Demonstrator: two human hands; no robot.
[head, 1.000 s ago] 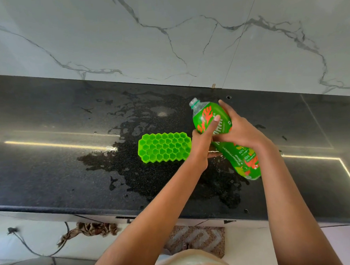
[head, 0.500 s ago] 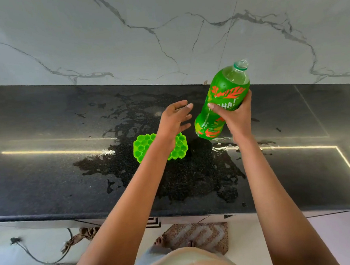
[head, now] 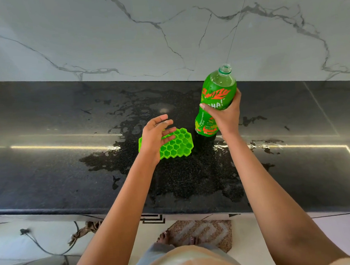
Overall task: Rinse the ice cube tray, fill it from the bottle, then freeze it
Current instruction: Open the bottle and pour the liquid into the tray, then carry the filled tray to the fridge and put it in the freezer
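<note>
A second ago the bottle (head: 217, 95) was tipped by the tray (head: 177, 145). Now the right hand (head: 224, 117) holds it upright, cap off, just beside the tray on the wet bench (head: 46, 119). The left hand (head: 156, 137) has let go and floats open over the tray. Pouring looks done, so the freezer comes next.

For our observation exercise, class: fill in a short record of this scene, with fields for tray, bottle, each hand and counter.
tray: green honeycomb, flat on the counter, left of the bottle
bottle: upright, cap off, liquid inside
left hand: open, spread over the tray's left part; contact unclear
right hand: grips the bottle's middle
counter: dark stone, puddle around the tray
</note>
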